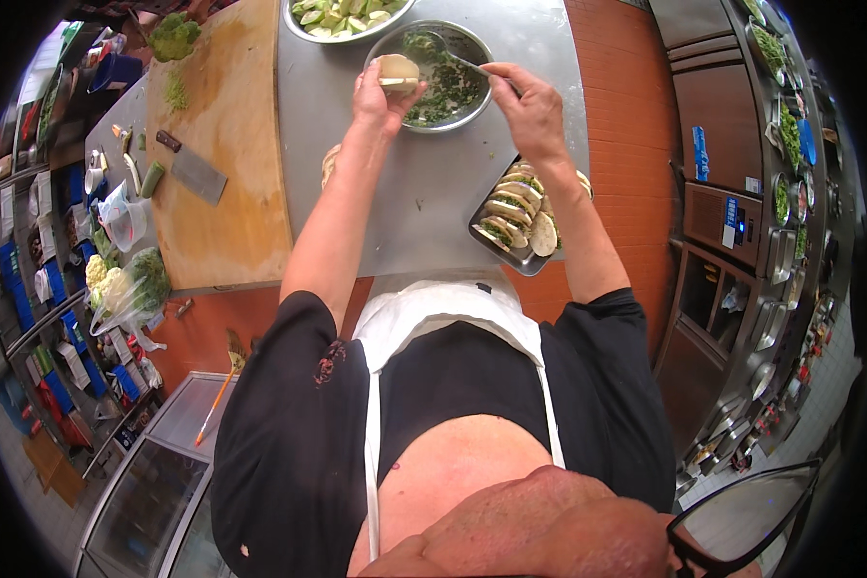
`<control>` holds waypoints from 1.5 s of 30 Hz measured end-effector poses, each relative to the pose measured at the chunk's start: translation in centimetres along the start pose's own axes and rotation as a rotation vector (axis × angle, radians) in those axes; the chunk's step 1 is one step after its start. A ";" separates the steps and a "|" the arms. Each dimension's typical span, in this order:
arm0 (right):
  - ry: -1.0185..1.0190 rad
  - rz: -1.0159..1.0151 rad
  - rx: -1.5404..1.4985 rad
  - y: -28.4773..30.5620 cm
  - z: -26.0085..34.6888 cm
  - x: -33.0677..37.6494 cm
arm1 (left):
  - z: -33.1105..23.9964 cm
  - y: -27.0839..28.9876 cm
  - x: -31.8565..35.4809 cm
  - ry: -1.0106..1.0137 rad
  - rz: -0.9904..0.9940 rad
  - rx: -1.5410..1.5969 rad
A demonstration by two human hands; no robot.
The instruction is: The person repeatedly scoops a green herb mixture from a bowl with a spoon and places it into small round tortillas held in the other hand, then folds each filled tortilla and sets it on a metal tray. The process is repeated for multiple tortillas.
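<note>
My left hand (383,104) is closed around a pale round slice, split like a pocket (398,71), held over the left rim of a steel bowl (445,128). Chopped green filling (443,94) is spread inside that bowl. Over its right side, my right hand (532,108) grips a metal spoon (466,65) by the handle, the spoon's head down in the bowl. A dark tray (504,257) beneath my right forearm holds several pale slices (512,205) stuffed with green. Another pale slice or stack (330,164) is partly hidden behind my left forearm.
A bowl (342,39) of cut light-green pieces stands at the far edge. To the left, a cleaver (197,175) lies on a large wooden board (231,106). Bagged vegetables (130,289) sit beside the board's near-left corner. The steel counter (405,217) ends near my apron.
</note>
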State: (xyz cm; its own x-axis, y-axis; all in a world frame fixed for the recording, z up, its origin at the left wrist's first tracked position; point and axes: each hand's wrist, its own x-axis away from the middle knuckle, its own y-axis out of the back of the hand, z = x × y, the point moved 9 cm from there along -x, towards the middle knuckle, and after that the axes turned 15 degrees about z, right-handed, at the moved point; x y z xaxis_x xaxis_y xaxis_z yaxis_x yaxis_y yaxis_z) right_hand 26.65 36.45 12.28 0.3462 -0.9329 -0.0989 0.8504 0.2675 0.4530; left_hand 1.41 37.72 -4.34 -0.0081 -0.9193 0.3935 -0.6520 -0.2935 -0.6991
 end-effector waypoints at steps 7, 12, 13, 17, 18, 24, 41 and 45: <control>0.164 -0.058 0.423 -2.1 2.9 1.8 | 1.9 -2.9 -0.1 0.041 0.095 0.088; 0.153 -0.080 0.391 -1.4 3.3 3.0 | 1.3 -3.0 0.5 0.000 0.067 0.047; 0.145 -0.047 0.406 -2.1 3.4 2.9 | 1.2 -3.1 0.7 -0.007 0.067 0.047; 0.153 -0.054 0.393 -2.3 3.8 3.3 | 0.6 -4.1 1.1 -0.026 0.175 0.069; 0.162 -0.079 0.382 -2.1 4.0 3.5 | 0.3 -4.0 1.2 -0.042 0.166 0.073; 0.109 -0.049 0.402 -2.4 3.9 3.2 | 0.6 -3.3 1.6 -0.036 0.195 0.110; -0.366 0.312 0.645 -8.3 -8.8 -1.8 | 1.1 -4.2 2.6 0.058 0.208 0.123; -0.060 0.038 0.468 -4.7 -2.9 -0.4 | 1.2 -5.8 3.6 0.111 0.279 0.163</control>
State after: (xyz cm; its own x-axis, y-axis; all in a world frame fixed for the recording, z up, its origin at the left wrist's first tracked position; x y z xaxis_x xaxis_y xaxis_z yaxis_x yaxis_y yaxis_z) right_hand 23.69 36.32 7.64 0.3382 -0.9406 -0.0295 0.5626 0.1770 0.8076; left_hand 6.07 35.76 0.38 -0.2575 -0.9385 0.2299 -0.4833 -0.0809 -0.8717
